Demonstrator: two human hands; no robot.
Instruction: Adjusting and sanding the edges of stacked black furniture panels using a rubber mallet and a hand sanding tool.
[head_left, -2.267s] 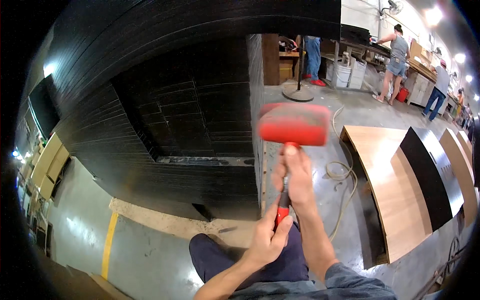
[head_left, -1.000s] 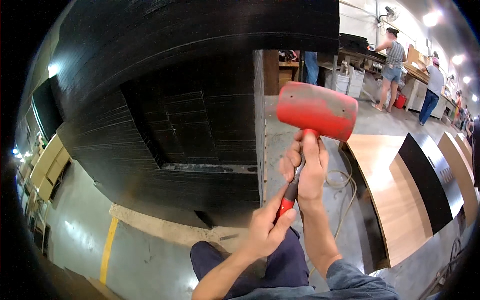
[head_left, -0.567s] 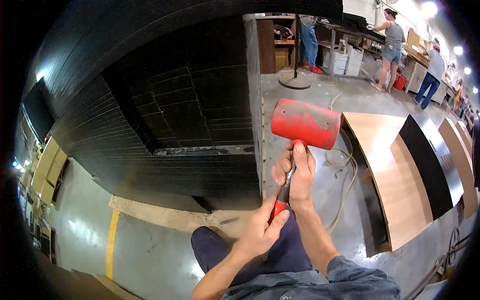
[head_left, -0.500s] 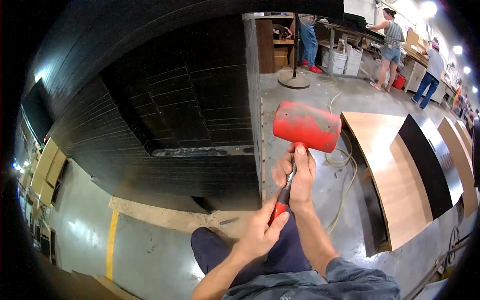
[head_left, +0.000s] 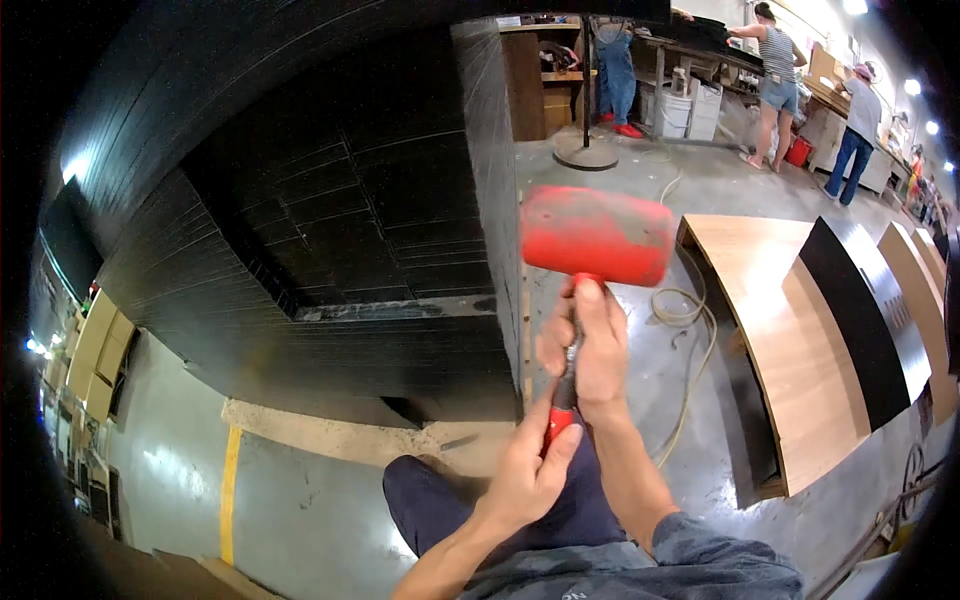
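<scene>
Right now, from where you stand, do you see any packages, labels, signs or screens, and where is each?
White bucket-like containers: far back by the workbench, right of the pole stand; boxy, white with darker tops.
Small red container: on the floor at the far right, beside a standing person; round, red.
Labels, signs, screens: none that I can make out.

grey concrete floor (head_left: 300,500), wooden workbenches (head_left: 770,330), ceiling lights (head_left: 860,8).
</scene>
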